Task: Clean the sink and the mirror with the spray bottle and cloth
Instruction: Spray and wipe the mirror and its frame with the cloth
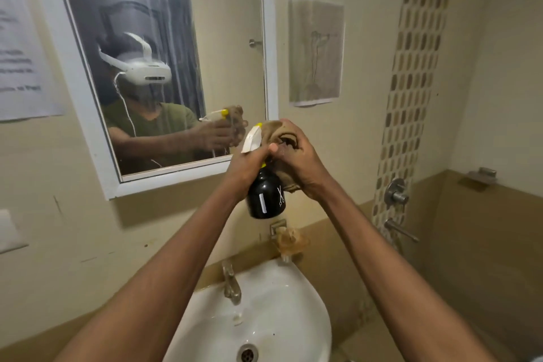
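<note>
The left hand [249, 161] holds a tight grip round the neck of a black spray bottle [264, 194], its white nozzle aimed up-left at the mirror [164, 38]. The right hand [299, 161] clutches a bunched brown cloth [276, 132] just beside the nozzle. Both arms reach forward, raised above the white sink [279, 303], near the mirror's lower right corner.

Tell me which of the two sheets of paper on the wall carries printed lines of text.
The sheet left of the mirror, at the frame's left edge, bears blurred text lines. The sheet right of the mirror shows only a faint drawing.
</note>
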